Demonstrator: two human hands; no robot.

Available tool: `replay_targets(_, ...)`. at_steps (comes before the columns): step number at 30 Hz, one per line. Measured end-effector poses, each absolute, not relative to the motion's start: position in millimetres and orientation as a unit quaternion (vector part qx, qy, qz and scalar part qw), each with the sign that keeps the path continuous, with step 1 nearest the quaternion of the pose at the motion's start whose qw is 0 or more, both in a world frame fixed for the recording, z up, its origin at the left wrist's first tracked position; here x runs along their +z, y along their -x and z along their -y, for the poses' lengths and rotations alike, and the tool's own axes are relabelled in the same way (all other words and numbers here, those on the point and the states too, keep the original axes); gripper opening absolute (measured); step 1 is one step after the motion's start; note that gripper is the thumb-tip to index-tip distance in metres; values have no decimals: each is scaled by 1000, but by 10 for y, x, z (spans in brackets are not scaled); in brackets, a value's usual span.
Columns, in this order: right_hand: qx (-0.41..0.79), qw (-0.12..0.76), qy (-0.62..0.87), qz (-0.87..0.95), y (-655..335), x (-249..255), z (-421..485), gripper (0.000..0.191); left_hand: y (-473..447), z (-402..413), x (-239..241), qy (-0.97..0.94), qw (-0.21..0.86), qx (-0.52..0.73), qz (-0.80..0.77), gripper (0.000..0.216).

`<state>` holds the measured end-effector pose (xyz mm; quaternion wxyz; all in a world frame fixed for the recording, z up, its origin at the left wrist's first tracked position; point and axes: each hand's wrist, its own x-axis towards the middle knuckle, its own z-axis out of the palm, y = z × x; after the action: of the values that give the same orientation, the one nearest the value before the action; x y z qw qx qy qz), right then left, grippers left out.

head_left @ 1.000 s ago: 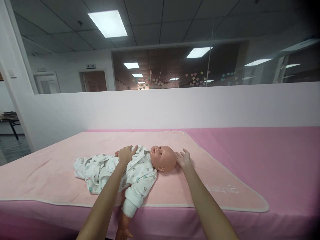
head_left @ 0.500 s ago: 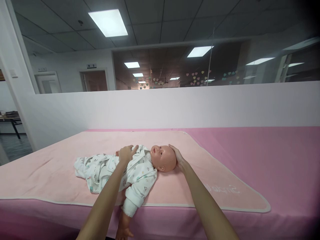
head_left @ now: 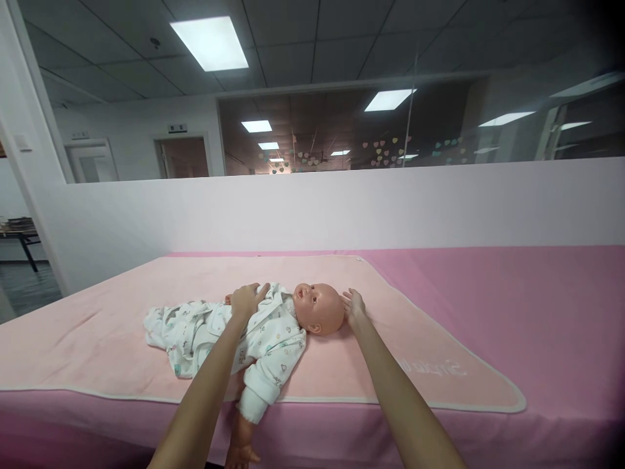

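Pink surface: a bright pink bed cover (head_left: 537,306) is stretching across the view, with a paler pink blanket (head_left: 122,312) lying flat on top of it.
Doll: a baby doll (head_left: 254,329) is lying on its back on the paler blanket, head pointing to the person's right, legs to the left.
Doll's clothing: a white printed romper (head_left: 273,342) is covering the body; one sleeve is hanging over the near edge of the bed, with a bare doll hand (head_left: 241,453) dangling below it.
Doll's head: the bald head (head_left: 317,308) is facing up, mouth slightly open.
Left hand: the left hand (head_left: 247,299) is resting palm down on the doll's chest, touching the romper; the fingers (head_left: 258,291) are lying loosely spread and are not gripping the cloth.
Right hand: the right hand (head_left: 354,306) is sitting just beside the crown of the doll's head, on its far right side; the fingers are open and slightly curled, closed around nothing. Whether the fingertips are touching the head cannot be told.
Doll relative to fingers: the doll is lying between the two hands, chest under the left fingers, head just left of the right fingers.
Background: a low white partition wall (head_left: 342,208) is running behind the bed, with glass above it and ceiling lights (head_left: 209,42) glowing overhead.
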<state>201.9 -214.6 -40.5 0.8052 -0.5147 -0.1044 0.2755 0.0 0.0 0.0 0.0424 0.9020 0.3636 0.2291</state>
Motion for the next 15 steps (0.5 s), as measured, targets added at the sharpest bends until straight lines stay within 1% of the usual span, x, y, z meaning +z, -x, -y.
replay_targets(3, 223, 816, 529, 71, -2021, -337, 2143, 41, -1, 2, -1, -901, 44, 229, -366, 61)
replay_targets(5, 228, 813, 529, 87, -1940, -269, 2126, 38, 1, 4, -2, -901, 45, 230, -366, 61)
replay_targets(8, 317, 775, 523, 155, -1750, -179, 2112, 37, 2, 8, -2, -902, 46, 232, -363, 60)
replay_targets(11, 400, 730, 512, 213, -1604, -137, 2131, 43, 3, 6, -1, -902, 46, 234, -360, 59)
replay_targets(15, 393, 733, 511, 216, -1611, -154, 2135, 44, 11, -7, 7, -902, 48, 234, -360, 60)
